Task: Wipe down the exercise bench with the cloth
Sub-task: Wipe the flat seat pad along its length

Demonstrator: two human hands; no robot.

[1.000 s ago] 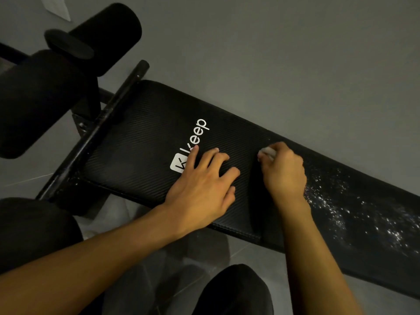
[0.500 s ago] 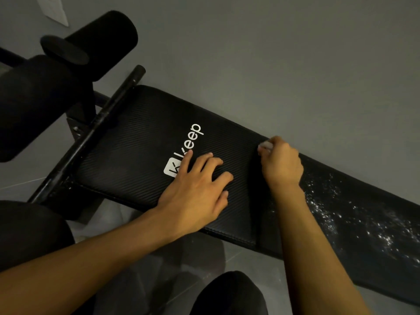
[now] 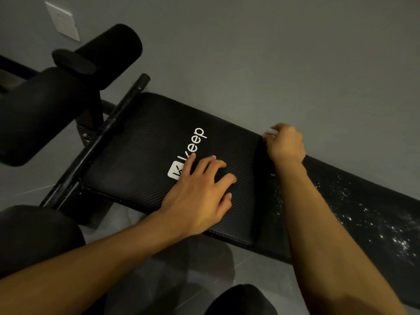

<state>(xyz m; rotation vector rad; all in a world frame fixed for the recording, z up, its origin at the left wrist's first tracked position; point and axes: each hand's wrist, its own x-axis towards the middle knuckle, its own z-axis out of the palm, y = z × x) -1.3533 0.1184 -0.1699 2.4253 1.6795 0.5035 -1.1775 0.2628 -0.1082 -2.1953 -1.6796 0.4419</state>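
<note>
Two hands are on the bench [image 3: 141, 144], and only one of them is working. My right hand [image 3: 285, 144] is balled into a fist around the cloth [image 3: 270, 132], of which just a pale corner pokes out past my knuckles, at the far edge of the padding where the seam [image 3: 261, 178] between the two pads runs. My left hand [image 3: 201, 192] lies flat and spread on the seat pad, fingertips touching the white logo [image 3: 186, 153], carrying nothing.

I judge the cloth to be soft, light and easily bunched, so I grip it in the whole palm rather than by a corner; a loose fold would drag and skip. The ribbed vinyl under it looks firm and a little grippy, so the cloth should not slide freely.

To the right of my working hand the back pad [image 3: 363, 212] is speckled with white flecks [image 3: 381, 223], and that long stretch seems to be what is left. Just beyond my knuckles the pad ends close to the grey wall [image 3: 272, 64], so there is scant room to push forward. Pulling toward me across the pad is open. Beyond my left hand a black bar [image 3: 100, 137] and foam rollers [image 3: 109, 53] close off that end.
</note>
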